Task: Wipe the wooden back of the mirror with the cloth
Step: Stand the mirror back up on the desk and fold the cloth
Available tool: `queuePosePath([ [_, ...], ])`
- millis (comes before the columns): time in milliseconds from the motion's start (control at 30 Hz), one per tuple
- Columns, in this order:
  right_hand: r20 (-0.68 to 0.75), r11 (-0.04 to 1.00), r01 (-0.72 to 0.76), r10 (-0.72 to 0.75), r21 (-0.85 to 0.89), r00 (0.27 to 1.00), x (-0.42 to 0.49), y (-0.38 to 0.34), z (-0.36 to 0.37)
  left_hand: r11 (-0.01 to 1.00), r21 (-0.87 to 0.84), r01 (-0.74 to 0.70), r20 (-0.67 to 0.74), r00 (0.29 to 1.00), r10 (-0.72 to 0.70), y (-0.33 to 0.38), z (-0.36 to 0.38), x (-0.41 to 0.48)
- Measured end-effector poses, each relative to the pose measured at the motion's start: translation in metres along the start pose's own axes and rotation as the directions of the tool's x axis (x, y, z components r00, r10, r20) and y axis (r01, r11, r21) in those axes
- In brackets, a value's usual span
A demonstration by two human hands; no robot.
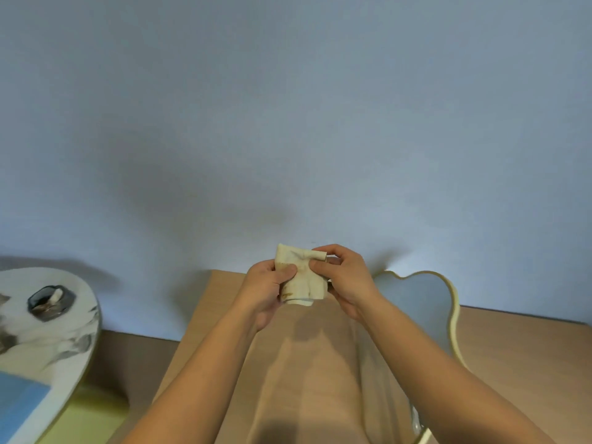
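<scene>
Both forearms reach forward over the wooden back point(221, 318). Left hand point(266, 291) and right hand point(347, 280) pinch a folded, stained cloth point(302, 277) between thumbs and fingers, held above the panel. Wavy mirror point(416, 302) leans at right.

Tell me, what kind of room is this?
Probably a room in a home, maybe a living room or bedroom. There is a plain pale blue wall, a round marble-patterned table holding a small dark dish, and a wavy-edged mirror leaning nearby.
</scene>
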State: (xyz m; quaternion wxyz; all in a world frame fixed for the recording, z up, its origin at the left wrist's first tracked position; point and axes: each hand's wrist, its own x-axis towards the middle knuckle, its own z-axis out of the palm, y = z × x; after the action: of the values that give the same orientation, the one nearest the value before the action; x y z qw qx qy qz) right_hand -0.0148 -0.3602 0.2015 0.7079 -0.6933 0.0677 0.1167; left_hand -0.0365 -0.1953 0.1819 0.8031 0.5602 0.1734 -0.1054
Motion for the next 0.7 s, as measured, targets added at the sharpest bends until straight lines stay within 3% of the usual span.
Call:
queuePosePath([
  [300, -0.035, 0.997, -0.066, 0.064, -0.044, 0.997, 0.094, 0.075, 0.142, 0.998, 0.016, 0.061, -0.252, 0.966, -0.055, -0.010, -0.148, 0.085],
  [500, -0.091, 0.977, -0.161, 0.149, -0.137, 0.985, 0.153, 0.161, 0.200, 0.977, 0.143, 0.160, -0.332, 0.937, -0.105, -0.053, -0.223, 0.151],
  [700, -0.204, 0.951, -0.210, 0.164, -0.226, 0.965, 0.194, 0.213, 0.221, 0.922, 0.348, 0.172, -0.402, 0.915, -0.019, -0.094, -0.246, 0.202],
])
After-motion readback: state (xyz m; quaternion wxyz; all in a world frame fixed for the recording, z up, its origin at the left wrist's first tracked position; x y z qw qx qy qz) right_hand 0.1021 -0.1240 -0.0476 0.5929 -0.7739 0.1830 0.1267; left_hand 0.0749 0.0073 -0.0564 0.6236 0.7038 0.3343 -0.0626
